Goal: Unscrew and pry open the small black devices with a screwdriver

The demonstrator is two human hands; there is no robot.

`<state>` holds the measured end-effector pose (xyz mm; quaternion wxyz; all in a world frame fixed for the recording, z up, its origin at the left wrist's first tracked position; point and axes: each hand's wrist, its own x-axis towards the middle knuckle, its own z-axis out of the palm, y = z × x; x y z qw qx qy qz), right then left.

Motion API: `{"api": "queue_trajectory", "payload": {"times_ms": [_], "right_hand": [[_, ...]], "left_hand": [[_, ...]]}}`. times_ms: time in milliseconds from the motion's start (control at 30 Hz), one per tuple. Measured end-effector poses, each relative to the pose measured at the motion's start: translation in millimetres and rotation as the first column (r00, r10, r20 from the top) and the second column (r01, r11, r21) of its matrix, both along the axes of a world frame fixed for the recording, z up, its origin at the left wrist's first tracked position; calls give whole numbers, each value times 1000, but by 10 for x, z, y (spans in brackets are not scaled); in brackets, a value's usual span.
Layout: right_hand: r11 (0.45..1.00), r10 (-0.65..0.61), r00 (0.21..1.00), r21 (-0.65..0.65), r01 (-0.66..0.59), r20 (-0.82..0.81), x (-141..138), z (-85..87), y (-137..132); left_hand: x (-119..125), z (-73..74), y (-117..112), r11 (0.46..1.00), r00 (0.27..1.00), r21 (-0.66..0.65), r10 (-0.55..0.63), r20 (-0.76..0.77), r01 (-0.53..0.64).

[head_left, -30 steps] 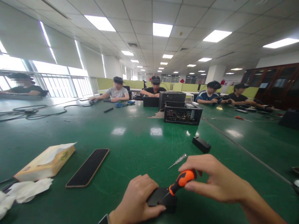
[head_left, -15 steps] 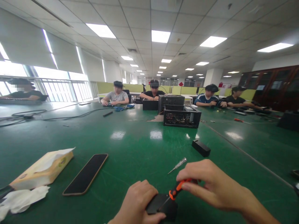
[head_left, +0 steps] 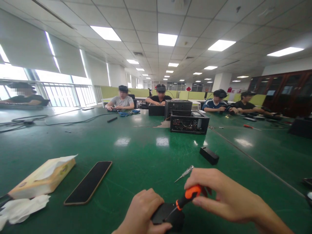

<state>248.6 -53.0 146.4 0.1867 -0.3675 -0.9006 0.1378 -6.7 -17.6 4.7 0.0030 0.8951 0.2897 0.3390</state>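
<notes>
My left hand (head_left: 146, 208) is closed around a small black box-shaped part (head_left: 168, 214), thumb along its near side and fingers over the far side. In my right hand (head_left: 219, 191) is an orange and black screwdriver (head_left: 186, 198), its handle pinched between thumb and fingers. The shaft slants down to the left, and its tip meets the top of the black part. Just beyond the right hand lies a clear-handled small screwdriver (head_left: 184, 173). A black rectangular block (head_left: 209, 155) rests farther back.
A phone (head_left: 89, 182), a tissue pack (head_left: 44, 177) and a crumpled tissue (head_left: 23, 208) lie on the left of the green table (head_left: 136, 146). Open computer cases (head_left: 189, 123) stand mid-table. Several people sit around the far side. Cables (head_left: 29, 121) run across the left.
My right fingers have shifted on the screwdriver, and its handle has turned so more orange shows. My left hand still holds the black part in nearly the same place.
</notes>
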Motion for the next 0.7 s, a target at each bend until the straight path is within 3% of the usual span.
{"api": "queue_trajectory", "payload": {"times_ms": [167, 333, 433, 500, 567, 633, 700], "right_hand": [[990, -122, 991, 71, 118, 50, 29, -56, 27], [999, 31, 999, -19, -31, -25, -2, 5, 13], [1000, -7, 999, -21, 6, -50, 110, -7, 32], [994, -102, 990, -33, 100, -97, 294, -146, 67], [968, -249, 951, -88, 236, -186, 550, -403, 105], [906, -416, 858, -212, 365, -301, 827, -724, 131], [852, -510, 792, -323, 411, -337, 1060, -1020, 142]], "left_hand": [[-8, -8, 0, 1000, 1000, 9, 3, -1, -3], [-5, -30, 23, 1000, 1000, 16, 7, -16, -7], [-3, -51, 33, 1000, 1000, 22, 1, -21, 0], [-7, -58, 35, 1000, 1000, 23, 3, -16, -3], [-11, -54, 33, 1000, 1000, 21, 3, -10, -2], [-14, -35, 27, 1000, 1000, 21, -6, 2, 6], [-14, 0, 19, 1000, 1000, 15, -20, 18, 20]]}}
